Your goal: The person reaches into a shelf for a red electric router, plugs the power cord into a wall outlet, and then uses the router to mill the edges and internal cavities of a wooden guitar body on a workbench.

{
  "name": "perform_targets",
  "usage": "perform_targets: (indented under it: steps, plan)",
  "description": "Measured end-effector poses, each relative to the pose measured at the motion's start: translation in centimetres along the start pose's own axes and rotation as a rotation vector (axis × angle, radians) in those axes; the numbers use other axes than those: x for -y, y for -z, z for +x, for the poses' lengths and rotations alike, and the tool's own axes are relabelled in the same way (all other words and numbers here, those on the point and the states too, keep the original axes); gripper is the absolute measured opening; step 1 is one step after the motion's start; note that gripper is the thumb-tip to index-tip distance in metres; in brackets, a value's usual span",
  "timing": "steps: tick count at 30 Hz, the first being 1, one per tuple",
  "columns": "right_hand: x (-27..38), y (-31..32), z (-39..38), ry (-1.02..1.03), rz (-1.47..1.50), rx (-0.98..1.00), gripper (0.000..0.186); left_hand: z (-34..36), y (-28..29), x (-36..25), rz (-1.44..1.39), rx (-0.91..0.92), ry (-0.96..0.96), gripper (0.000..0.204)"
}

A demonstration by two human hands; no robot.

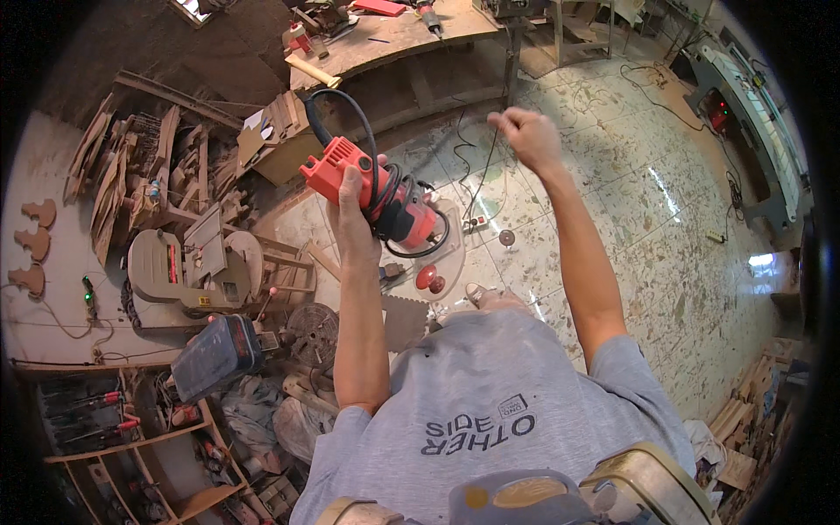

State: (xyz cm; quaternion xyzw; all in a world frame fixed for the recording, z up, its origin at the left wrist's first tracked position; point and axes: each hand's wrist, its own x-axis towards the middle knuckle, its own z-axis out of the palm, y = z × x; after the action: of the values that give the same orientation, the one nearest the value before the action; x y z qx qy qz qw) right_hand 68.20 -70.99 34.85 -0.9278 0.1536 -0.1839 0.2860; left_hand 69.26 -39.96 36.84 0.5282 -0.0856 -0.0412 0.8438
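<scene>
My left hand grips a red trim router, held up in front of me at the left of centre. Its black cord is wound in several turns about the body and loops out above and below. Raised at the right, over the floor, my right hand has its fingers curled closed and is apart from the router. A thin dark cable runs down past its fingertips; whether they pinch it cannot be made out.
A wooden workbench with tools stands ahead. At the left are a bandsaw-like machine, stacked wood offcuts and a tool shelf. On the tiled floor lie a power strip, red discs and loose cables. A long machine lines the right.
</scene>
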Motion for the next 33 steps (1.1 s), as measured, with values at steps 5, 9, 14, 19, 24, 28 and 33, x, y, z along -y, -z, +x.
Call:
perform_targets:
  steps: [5,9,14,19,24,28,33]
  plan:
    - [-9.6,-14.1,-7.5,0.173,-0.100,0.969,0.030,1.5,-0.9,0.3,-0.094,-0.050,-0.079,0.062]
    - [1.3,-9.7,-17.2,0.318,0.543,1.435,0.042,2.3,0.6,0.6,0.126,-0.178,-0.252,0.040]
    - [5.9,-2.3,-16.5,0.158,1.592,1.044,0.051,2.5,1.0,0.3,0.258,-0.203,-0.293,0.035]
    - [2.0,1.5,-6.1,-0.118,0.922,0.232,0.035,1.6,2.2,-0.6,0.073,-0.062,-0.099,0.048]
    - [-6.1,-7.9,0.1,0.106,0.222,0.061,0.026,1.4,-1.1,-0.8,-0.106,0.149,0.059,0.071]
    - [-6.9,-16.1,-5.6,0.322,0.165,0.708,0.047,1.8,-2.6,-0.9,-0.160,0.068,0.028,0.074]
    - [-0.3,-13.3,-17.5,0.238,0.746,1.274,0.043,2.5,-2.0,-0.9,-0.018,-0.177,-0.174,0.069]
